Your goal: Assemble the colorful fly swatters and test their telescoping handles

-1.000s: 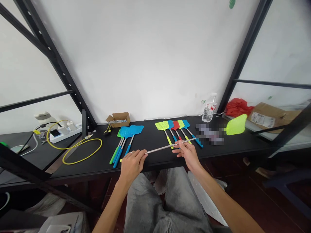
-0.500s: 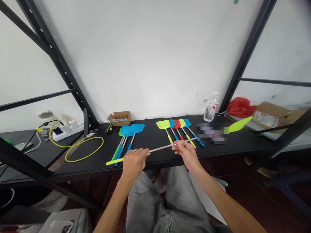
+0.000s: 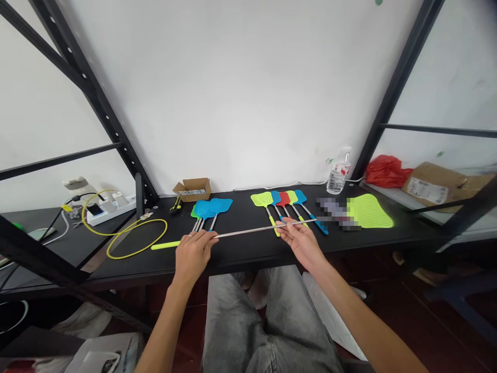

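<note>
A long fly swatter [image 3: 248,231] with a yellow-green grip and a thin metal rod stretches sideways across both hands. My left hand [image 3: 194,253] is closed round the rod beside the grip. Farther along, my right hand [image 3: 297,239] pinches the rod between thumb and fingers. The swatter's yellow-green head [image 3: 369,212] shows at the right with its flat face turned up; a blurred patch hides where it joins the rod. Behind my right hand lies a row of several fly swatters [image 3: 283,199] in yellow-green, blue and red. Blue and green swatters [image 3: 205,208] lie overlapped behind my left hand.
An open cardboard box [image 3: 192,189] stands by the wall. A water bottle [image 3: 339,171] is at the back right. A yellow cable loop [image 3: 135,255] and a power strip [image 3: 112,210] lie left. Black frame posts [image 3: 402,88] rise on both sides. A red bag [image 3: 388,171] sits right.
My left hand has moved left and slightly up with the grip, and more rod shows between my hands. The swatter's head has turned from nearly edge-on to flat.
</note>
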{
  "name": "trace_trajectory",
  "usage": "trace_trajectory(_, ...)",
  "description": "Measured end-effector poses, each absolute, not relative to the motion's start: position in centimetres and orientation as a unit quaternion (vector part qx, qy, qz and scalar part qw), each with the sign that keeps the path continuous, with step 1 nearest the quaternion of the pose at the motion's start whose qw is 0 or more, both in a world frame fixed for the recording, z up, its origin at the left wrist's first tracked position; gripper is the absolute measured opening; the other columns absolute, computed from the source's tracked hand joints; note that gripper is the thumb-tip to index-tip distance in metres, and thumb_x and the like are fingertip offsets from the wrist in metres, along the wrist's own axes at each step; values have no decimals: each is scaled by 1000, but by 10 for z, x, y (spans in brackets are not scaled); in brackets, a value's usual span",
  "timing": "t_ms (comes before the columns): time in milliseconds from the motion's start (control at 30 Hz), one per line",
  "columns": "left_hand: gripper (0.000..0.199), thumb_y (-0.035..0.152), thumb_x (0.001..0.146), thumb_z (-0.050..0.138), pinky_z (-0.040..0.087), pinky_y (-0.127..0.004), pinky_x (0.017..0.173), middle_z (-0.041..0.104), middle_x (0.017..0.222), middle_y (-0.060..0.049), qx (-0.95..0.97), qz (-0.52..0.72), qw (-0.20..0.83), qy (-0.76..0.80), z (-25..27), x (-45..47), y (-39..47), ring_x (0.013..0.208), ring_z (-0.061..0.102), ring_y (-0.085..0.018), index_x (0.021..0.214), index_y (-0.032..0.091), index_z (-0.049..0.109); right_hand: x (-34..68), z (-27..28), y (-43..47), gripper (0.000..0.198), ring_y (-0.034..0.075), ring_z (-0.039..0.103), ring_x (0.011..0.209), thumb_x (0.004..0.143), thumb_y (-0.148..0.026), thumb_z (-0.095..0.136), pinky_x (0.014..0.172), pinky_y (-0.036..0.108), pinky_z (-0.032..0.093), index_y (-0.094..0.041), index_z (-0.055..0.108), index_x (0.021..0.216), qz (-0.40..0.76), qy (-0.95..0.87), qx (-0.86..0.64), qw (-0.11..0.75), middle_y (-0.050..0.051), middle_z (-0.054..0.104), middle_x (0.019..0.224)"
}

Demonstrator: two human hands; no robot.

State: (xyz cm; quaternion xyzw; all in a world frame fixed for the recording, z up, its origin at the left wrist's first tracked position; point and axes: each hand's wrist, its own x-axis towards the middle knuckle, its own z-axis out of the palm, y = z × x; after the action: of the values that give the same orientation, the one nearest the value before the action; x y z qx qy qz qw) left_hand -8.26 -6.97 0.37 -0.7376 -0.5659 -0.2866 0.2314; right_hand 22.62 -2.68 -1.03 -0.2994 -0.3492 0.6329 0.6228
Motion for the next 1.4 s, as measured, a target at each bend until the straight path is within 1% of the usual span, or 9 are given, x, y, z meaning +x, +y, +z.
trace_trajectory(100, 22, 35, 94, 51, 39, -33, 79, 73, 93, -4, -717, -298, 237, -584, 11, -103, -72, 86, 62, -22, 91, 23, 70, 239, -7, -23, 21, 16, 72, 83, 80, -26, 76, 73, 23, 60, -18, 70, 99, 639, -286, -286, 654, 10, 74, 104)
trace_trajectory(233, 18, 34, 91, 54, 40, -34, 84, 72, 91, -3, -683, -317, 255, -606, 17, -137, -75, 88, 63, -23, 89, 23, 67, 252, -4, -20, 12, 17, 72, 90, 90, -22, 64, 74, 23, 61, -18, 68, 100, 661, -202, -269, 671, 11, 73, 108)
trace_trajectory(467, 18, 37, 89, 51, 42, -33, 74, 70, 87, 0, -621, -331, 292, -648, 11, -186, -80, 82, 63, -23, 87, 25, 62, 247, 0, -22, 16, 16, 72, 90, 96, -18, 53, 68, 21, 62, -19, 65, 106, 711, -151, -225, 649, 10, 72, 111)
trace_trajectory(567, 18, 37, 89, 51, 42, -33, 72, 70, 84, -3, -619, -321, 303, -650, 10, -187, -79, 81, 62, -25, 88, 23, 62, 240, 4, -25, 18, 16, 72, 88, 97, -21, 51, 65, 21, 61, -20, 65, 108, 713, -151, -222, 647, 9, 72, 112)
trace_trajectory(767, 17, 35, 89, 55, 42, -34, 80, 72, 87, -4, -672, -321, 268, -611, 14, -155, -73, 85, 64, -24, 89, 21, 66, 230, 4, -30, 17, 16, 72, 84, 95, -25, 54, 62, 22, 60, -21, 67, 105, 704, -181, -222, 650, 9, 72, 112)
trace_trajectory(1033, 20, 33, 94, 52, 41, -37, 89, 73, 90, -3, -735, -319, 230, -552, 14, -92, -70, 85, 64, -22, 94, 22, 69, 230, 2, -30, 18, 14, 71, 78, 95, -31, 56, 61, 22, 58, -21, 69, 102, 685, -201, -225, 663, 8, 73, 110)
trace_trajectory(1200, 23, 33, 96, 50, 43, -35, 84, 74, 94, -5, -753, -324, 203, -535, 11, -74, -70, 87, 66, -22, 97, 22, 70, 238, 2, -26, 21, 12, 68, 69, 95, -35, 56, 61, 22, 57, -20, 70, 97, 653, -209, -223, 693, 8, 74, 105)
trace_trajectory(1300, 25, 33, 97, 48, 43, -35, 81, 75, 95, -5, -764, -315, 192, -529, 12, -71, -70, 85, 66, -22, 101, 22, 70, 240, 3, -26, 21, 12, 66, 67, 91, -37, 62, 60, 22, 56, -19, 70, 97, 636, -227, -227, 701, 9, 74, 105)
trace_trajectory(1400, 27, 34, 97, 47, 43, -36, 83, 75, 96, -5, -766, -319, 192, -525, 16, -74, -70, 87, 66, -22, 103, 22, 70, 242, 5, -26, 25, 14, 67, 69, 86, -40, 68, 59, 23, 54, -18, 71, 97, 628, -248, -233, 700, 11, 73, 104)
